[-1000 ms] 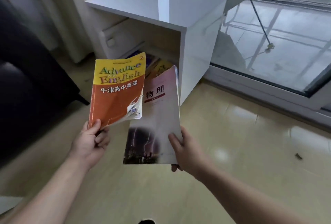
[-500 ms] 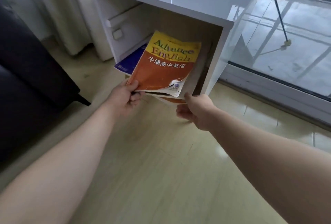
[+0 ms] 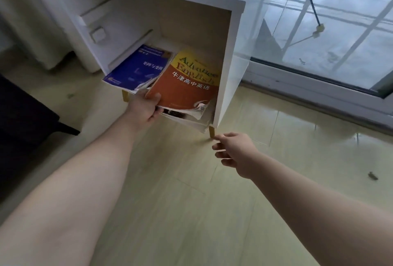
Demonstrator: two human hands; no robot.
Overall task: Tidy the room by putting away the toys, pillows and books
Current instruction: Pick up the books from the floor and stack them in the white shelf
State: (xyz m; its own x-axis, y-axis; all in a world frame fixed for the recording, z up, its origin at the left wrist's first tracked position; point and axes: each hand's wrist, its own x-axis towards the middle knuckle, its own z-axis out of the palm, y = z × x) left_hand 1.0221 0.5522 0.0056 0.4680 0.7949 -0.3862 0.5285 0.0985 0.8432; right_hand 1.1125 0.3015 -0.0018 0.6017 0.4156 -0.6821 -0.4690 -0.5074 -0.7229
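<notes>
Your white glossy open-fronted cabinet [image 3: 234,74] stands on a pale tiled floor [image 3: 174,180], which lies open between and under your arms. Three books rest in the cabinet's cavity, all jutting past its front edge. The orange-and-yellow paperback titled Advance English [image 3: 187,86] lies close to the right wall, over a white-edged book [image 3: 191,121]. A blue paperback [image 3: 136,69] sits just beside it on the left. Your left hand [image 3: 144,108] grips the orange book's near corner, thumb on the cover. Your right hand [image 3: 234,153] is loose and holds nothing, just beside the cabinet's wooden front leg [image 3: 211,132].
</notes>
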